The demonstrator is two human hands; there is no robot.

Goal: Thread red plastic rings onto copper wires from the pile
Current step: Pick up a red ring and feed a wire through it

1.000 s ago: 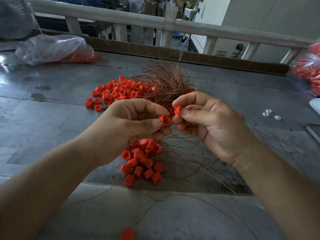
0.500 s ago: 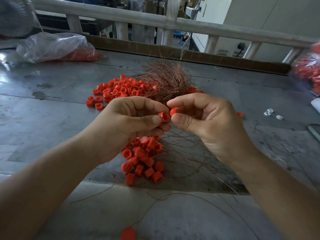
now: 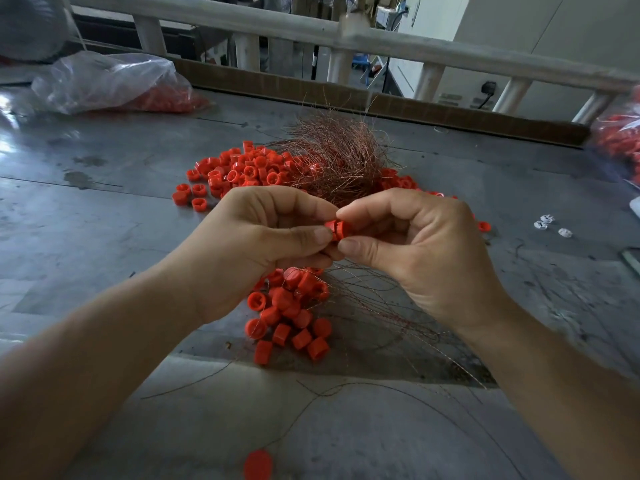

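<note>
Left hand (image 3: 263,244): pinches red rings (image 3: 334,230)
Right hand (image 3: 415,251): fingertips pinch them too
Copper wires (image 3: 339,161): twelve o'clock, partly behind knuckles
Plastic bag (image 3: 104,81): ten o'clock

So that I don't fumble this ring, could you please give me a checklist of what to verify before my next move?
1. Left hand pinches the red ring between thumb and forefinger: ok.
2. Right hand pinches the same ring from the other side: ok.
3. Ring actually threaded: cannot tell, fingers hide its hole.
4. Copper wire bundle lies behind the hands, well stocked: ok.
5. Pile of loose rings lies beside the bundle: ok.
6. Stray ring lies alone nearest the camera, apart from the pile: not ok.
</note>
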